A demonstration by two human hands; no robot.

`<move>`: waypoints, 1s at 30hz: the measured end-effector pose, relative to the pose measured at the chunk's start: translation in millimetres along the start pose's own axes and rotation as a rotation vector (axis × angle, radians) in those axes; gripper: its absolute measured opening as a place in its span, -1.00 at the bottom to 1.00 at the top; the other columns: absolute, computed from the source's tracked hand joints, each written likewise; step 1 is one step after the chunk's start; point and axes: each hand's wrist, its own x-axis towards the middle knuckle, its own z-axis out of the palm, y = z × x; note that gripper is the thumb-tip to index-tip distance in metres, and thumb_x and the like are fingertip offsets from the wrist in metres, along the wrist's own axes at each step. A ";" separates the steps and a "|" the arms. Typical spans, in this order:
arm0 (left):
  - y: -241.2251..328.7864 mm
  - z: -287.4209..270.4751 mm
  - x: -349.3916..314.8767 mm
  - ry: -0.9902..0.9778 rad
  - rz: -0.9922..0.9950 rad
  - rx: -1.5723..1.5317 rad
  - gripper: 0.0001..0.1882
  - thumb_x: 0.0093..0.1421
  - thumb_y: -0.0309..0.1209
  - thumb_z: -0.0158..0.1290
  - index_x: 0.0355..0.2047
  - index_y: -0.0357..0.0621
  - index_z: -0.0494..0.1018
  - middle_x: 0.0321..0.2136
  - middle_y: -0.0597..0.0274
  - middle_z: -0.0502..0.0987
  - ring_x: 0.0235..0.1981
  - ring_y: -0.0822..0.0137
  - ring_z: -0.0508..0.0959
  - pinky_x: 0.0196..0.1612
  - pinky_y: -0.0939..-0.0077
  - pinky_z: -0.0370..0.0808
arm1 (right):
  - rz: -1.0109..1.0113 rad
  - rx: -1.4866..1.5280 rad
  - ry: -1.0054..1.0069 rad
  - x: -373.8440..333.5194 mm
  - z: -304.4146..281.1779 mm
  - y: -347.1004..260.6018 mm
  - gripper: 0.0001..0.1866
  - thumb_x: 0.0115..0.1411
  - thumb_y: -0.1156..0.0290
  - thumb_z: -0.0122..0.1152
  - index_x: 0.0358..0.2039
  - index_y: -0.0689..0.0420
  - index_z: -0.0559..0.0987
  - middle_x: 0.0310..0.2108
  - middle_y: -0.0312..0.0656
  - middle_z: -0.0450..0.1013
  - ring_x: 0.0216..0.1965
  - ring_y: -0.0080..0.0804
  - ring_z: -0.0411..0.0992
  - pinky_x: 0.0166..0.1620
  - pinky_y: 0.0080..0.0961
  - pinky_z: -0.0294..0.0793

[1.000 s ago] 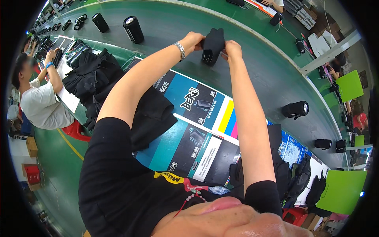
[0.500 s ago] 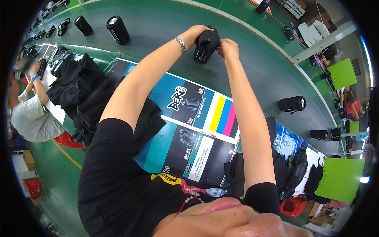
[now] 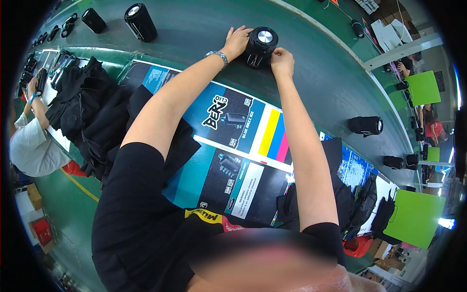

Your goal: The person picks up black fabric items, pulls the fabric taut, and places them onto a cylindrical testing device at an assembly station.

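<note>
A black cylindrical speaker [image 3: 261,46] with a silver disc on its end stands upright on the dark green conveyor belt, between my two hands. My left hand [image 3: 236,42] rests against its left side with some fingers stretched out and apart. On the other side, my right hand [image 3: 282,62] is closed, its fingertips pinched at the speaker's lower right side. Whatever those fingertips pinch is too small to make out. No loose black cloth shows over the speaker's top.
More black speakers [image 3: 140,22] stand on the belt [image 3: 194,29] to the left, and others [image 3: 366,125] lie to the right. Black cloth pieces [image 3: 85,104] pile on the printed table sheet's [image 3: 214,180] left. A co-worker [image 3: 36,141] sits far left; a green panel [image 3: 417,218] stands right.
The black cloth that covered the speaker's top no longer hides it, and the silver disc now shows. My left hand's fingers have spread; my right hand sits slightly lower.
</note>
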 end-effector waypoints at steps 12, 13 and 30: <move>118.8 -42.9 -10.6 -0.104 -0.449 -1.314 -0.29 0.29 0.18 -0.25 -0.30 -0.29 0.55 -0.33 0.18 0.60 -0.27 0.39 0.56 -0.17 0.63 0.42 | 0.102 0.156 0.034 -7.6 -10.8 28.4 -0.72 0.13 0.16 0.16 -0.28 0.04 0.64 -0.30 -0.12 0.58 -0.17 -0.17 0.53 -0.13 -0.27 0.47; 123.6 -46.9 -11.6 -0.160 -0.453 -1.322 -0.28 0.27 0.22 -0.24 -0.36 -0.27 0.55 -0.40 0.21 0.59 -0.35 0.40 0.57 -0.24 0.64 0.45 | -0.014 0.434 -0.017 -13.2 -7.9 32.0 -0.68 0.20 0.13 0.09 -0.26 0.10 0.62 -0.29 -0.12 0.57 -0.20 -0.24 0.53 -0.15 -0.30 0.47; 188.4 -111.8 -24.7 -0.084 -0.306 -1.022 -0.60 0.31 -0.14 -0.09 -0.05 -0.18 0.47 -0.17 0.28 0.56 -0.29 0.50 0.48 -0.20 0.59 0.36 | -0.462 -0.113 0.326 -75.8 -114.3 -3.2 -0.40 -0.14 0.03 0.45 -0.13 0.07 0.47 -0.17 -0.05 0.33 -0.01 -0.04 0.29 -0.14 -0.12 0.46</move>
